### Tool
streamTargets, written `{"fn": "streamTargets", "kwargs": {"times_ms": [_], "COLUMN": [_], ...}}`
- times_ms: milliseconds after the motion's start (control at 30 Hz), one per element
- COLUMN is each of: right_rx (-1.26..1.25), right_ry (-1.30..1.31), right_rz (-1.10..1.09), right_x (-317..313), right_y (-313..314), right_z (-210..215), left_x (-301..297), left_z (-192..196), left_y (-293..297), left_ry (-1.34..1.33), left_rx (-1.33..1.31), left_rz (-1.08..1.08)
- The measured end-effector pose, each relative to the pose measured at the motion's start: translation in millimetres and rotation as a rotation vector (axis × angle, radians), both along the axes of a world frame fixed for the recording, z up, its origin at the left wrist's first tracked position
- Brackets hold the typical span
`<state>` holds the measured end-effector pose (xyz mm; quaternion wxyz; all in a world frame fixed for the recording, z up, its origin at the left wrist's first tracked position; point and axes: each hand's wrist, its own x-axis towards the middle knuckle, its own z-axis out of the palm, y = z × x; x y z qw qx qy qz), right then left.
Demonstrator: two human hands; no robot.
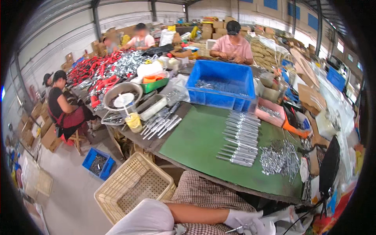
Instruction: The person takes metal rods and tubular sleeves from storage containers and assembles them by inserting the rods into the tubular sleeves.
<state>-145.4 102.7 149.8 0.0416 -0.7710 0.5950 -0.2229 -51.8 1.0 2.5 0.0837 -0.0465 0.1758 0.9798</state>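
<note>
My left hand (239,217), in a white glove, reaches across my lap at the bottom of the view. Its fingers are closed around a thin silver metal part (237,228), whose exact kind I cannot make out. Close beside it are the white-gloved fingers of my right hand (265,228), cut off by the lower edge, their grip unclear. Ahead on the green mat (188,141) lies a neat row of silver rod-shaped parts (241,141). To its right sit a heap of small silver fittings (273,159) and a bundle of thin metal pins (290,160).
A blue bin (219,100) with metal parts stands at the mat's far edge, a pink tray (263,113) beside it. A cream basket (111,192) stands left of my lap. A drink cup (134,122) and a metal bowl (107,98) are left. Several people work beyond.
</note>
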Motion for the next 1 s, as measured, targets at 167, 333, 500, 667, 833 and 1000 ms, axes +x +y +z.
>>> {"fn": "streamTargets", "kwargs": {"times_ms": [167,333,500,667,833,1000], "right_rx": [-0.094,-0.164,-0.022,0.123,0.315,0.482], "right_ry": [-0.098,0.141,0.304,0.5,0.699,0.94], "right_rz": [-0.165,-0.402,-0.473,-0.52,-0.562,-0.599], "right_x": [-42,-99,-121,-171,-189,-226], "right_y": [55,124,150,186,227,258], "right_z": [-30,-110,-145,-222,-264,-274], "left_x": [13,0,13,26,23,4], "left_z": [-2,-50,-20,13,19,-61], "left_y": [-6,38,31,26,31,37], "left_ry": [0.11,0.371,-0.013,-0.107,0.121,0.372], "left_rx": [-0.188,-1.251,-1.356,-1.265,-1.685,-1.7], "left_rz": [-0.019,-0.013,-0.093,0.035,-0.136,-0.132]}}
